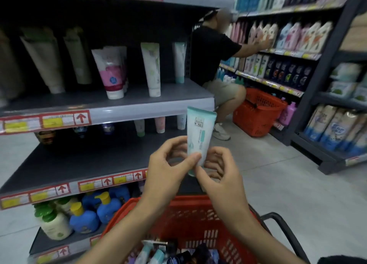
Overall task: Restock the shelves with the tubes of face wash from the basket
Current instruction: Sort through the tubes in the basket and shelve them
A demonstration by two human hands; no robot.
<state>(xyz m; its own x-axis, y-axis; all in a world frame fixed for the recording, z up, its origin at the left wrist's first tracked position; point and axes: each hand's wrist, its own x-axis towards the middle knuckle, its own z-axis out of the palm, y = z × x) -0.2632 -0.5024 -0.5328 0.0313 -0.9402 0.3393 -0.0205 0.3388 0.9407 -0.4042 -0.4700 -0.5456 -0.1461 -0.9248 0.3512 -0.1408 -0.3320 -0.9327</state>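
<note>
Item: face wash tube [200, 136], teal and white, upright with cap end down, at centre of view above the red basket [190, 214] at 6 o'clock.
Left hand [168, 170] pinches its lower part.
Right hand [220, 176] grips the cap end, thumb on it and fingers curled beside.
Shelf [111, 103] at 10 o'clock carries standing tubes.

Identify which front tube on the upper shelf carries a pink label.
The white tube in the middle, standing cap down. It has a pink band, whereas the tubes either side are pale green or teal.
</note>
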